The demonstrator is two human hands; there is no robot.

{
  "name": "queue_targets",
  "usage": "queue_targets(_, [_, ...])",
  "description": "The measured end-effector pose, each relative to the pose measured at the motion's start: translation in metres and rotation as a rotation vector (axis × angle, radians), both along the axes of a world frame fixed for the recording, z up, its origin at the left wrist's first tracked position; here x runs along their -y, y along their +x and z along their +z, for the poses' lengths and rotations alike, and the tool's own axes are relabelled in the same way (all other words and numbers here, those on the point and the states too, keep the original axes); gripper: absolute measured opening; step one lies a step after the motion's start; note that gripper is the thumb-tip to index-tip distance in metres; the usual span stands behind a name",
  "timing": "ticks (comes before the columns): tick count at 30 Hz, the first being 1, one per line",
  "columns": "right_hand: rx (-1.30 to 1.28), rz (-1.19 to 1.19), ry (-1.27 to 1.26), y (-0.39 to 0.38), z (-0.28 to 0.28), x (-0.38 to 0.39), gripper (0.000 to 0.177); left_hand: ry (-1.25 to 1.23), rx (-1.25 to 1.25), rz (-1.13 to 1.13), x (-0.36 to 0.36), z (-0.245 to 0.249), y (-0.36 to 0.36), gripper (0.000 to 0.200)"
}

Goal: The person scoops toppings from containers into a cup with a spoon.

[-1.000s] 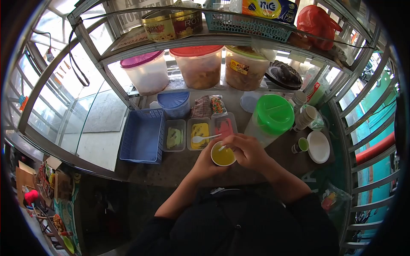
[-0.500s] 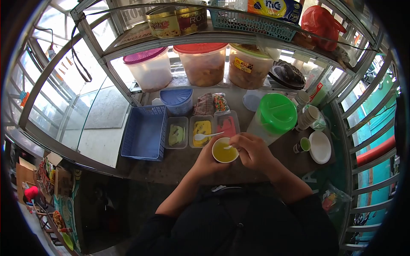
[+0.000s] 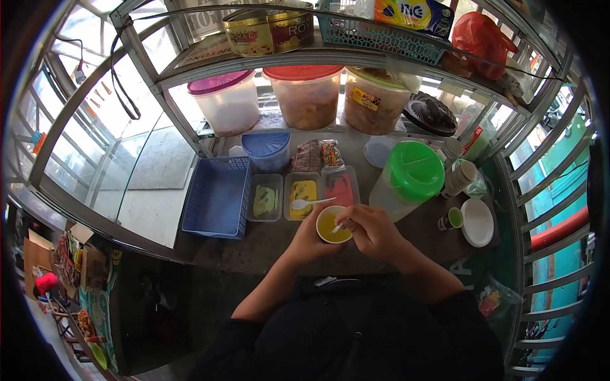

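Note:
My left hand (image 3: 306, 240) is wrapped round a white paper cup (image 3: 325, 239) with yellow liquid inside. Over the cup's right side, my right hand (image 3: 371, 232) pinches the handle of a small white spoon (image 3: 339, 226), whose lower end dips into the liquid. Just beyond the cup stand three clear tubs: one with a green filling (image 3: 265, 200), one with a yellow filling (image 3: 305, 192), one with a pink filling (image 3: 340, 188). Another white spoon (image 3: 305, 204) lies across the yellow tub, its handle reaching towards the pink one.
A blue basket (image 3: 216, 202) sits left; a green-lidded pitcher (image 3: 410, 178) stands right of my hands. Farther right are stacked paper cups (image 3: 459, 178), a single cup (image 3: 450, 219) and white plates (image 3: 476, 222). Large lidded containers (image 3: 309, 98) line the back under a shelf (image 3: 254, 61).
The spoon in my right hand has shifted slightly within the cup and stands at a different angle. My left hand keeps its hold. The whole view has moved a little.

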State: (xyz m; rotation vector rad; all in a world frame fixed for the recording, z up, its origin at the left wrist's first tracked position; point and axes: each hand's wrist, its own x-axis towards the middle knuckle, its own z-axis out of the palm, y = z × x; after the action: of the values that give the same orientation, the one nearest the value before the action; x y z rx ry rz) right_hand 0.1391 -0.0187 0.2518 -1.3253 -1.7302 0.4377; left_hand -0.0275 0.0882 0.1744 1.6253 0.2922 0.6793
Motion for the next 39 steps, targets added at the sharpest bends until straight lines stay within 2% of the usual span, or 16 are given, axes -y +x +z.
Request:
queue_targets(6, [0.154,-0.066,0.163,0.002,-0.001,-0.005,0.024,-0.011,0.033,-0.032,-0.002,-0.001,0.002,0.087])
queue_targets(9, [0.017,-0.043,0.052,0.001,0.0,-0.002,0.025,0.0,0.025,-0.03,-0.003,-0.002,0.002,0.087])
queue_targets(12, [0.013,-0.024,0.022,-0.005,0.001,-0.001,0.025,-0.033,0.014,-0.039,-0.001,-0.001,0.002,0.086])
queue_targets(18, [0.16,-0.108,0.147,0.001,0.0,-0.003,0.017,-0.038,0.009,0.002,-0.003,-0.003,0.0,0.087])
queue_targets(24, [-0.075,-0.066,0.007,-0.004,-0.002,0.005,0.013,-0.057,0.028,0.028,0.002,-0.006,0.0,0.087])
queue_targets(33, [0.076,-0.058,0.104,-0.002,0.007,0.001,0.013,-0.013,0.044,0.004,0.005,0.006,-0.005,0.087])
queue_targets(39, [-0.077,-0.083,0.008,-0.006,0.011,0.006,0.015,-0.059,0.051,0.015,0.009,0.007,-0.007,0.086])
